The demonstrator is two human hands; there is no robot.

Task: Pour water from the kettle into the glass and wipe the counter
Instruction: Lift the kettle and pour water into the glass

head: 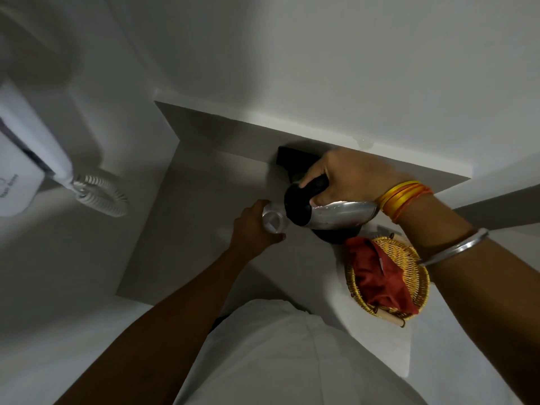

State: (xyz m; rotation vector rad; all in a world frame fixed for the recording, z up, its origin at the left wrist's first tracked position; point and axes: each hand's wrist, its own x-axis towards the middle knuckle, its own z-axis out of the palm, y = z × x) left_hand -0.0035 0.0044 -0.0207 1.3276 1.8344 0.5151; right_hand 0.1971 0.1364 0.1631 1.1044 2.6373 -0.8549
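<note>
A steel kettle (pixel 340 215) with a black lid and handle is tilted to the left over the grey counter (pixel 201 200). My right hand (pixel 347 173) grips its black handle from above. The kettle's spout end meets a clear glass (pixel 273 220), which my left hand (pixel 251 229) holds around its side just above the counter. Whether water is flowing cannot be told. A red cloth (pixel 377 273) lies crumpled in a wicker basket (pixel 409 290) to the right, below the kettle.
A black kettle base (pixel 336 236) sits under the kettle, and a black block (pixel 292 162) stands against the white back wall. A white wall-mounted hair dryer (pixel 26 159) with a coiled cord (pixel 102 194) hangs at the left. The counter sits in a narrow white niche.
</note>
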